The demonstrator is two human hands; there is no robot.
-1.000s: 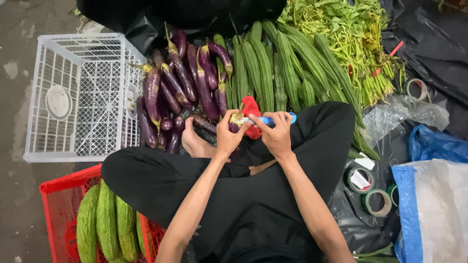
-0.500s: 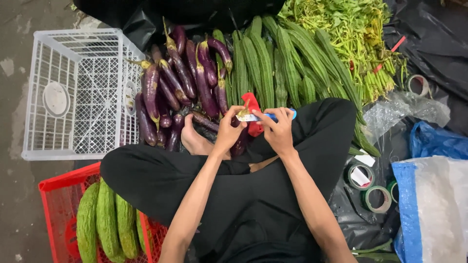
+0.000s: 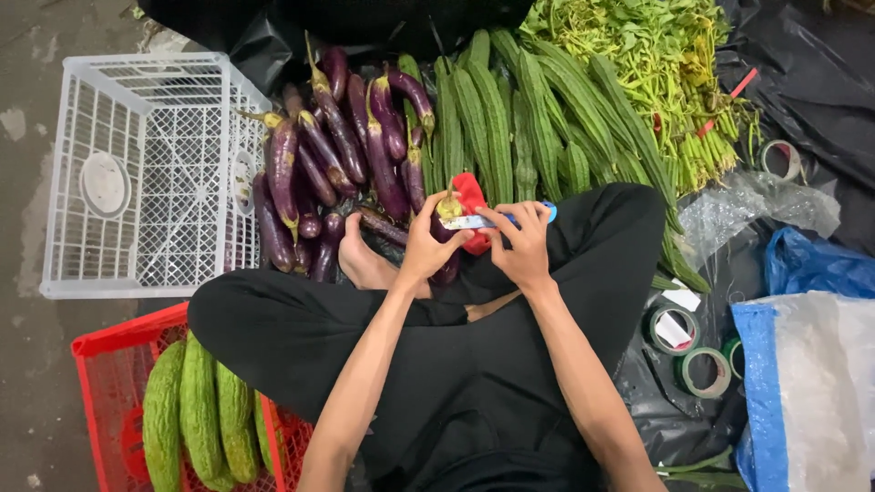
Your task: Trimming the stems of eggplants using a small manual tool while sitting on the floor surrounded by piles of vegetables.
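Nearest the camera, the person sits cross-legged in black trousers (image 3: 510,364), both forearms reaching forward over the lap. To the left of the knee stands a red plastic crate (image 3: 100,364) holding several pale green bitter gourds (image 3: 196,419). On the right lie 3 rolls of tape (image 3: 702,369) on black sheeting, beside a blue and white woven sack (image 3: 802,383).

Above the lap the 2 hands meet. The left hand (image 3: 427,246) is curled around a purple eggplant (image 3: 447,264), thumb and fingers pinching it just below its green stem cap. The right hand (image 3: 524,248) is closed in a pinch on a small blue-handled cutter (image 3: 497,220), whose pale blade lies across the eggplant's top. A piece of red plastic (image 3: 472,205) shows just behind the stem, between the hands (whether it is a bag or a wrapper cannot be told). A bare foot (image 3: 365,264) rests just left of the left hand.

Beyond the hands lies a heap of long purple eggplants (image 3: 333,155), and beside it on the right a row of ridged green luffa gourds (image 3: 510,118). Farther right is a bundle of leafy greens (image 3: 656,64). On the far left sits a white plastic lattice crate (image 3: 137,173) on the concrete floor.
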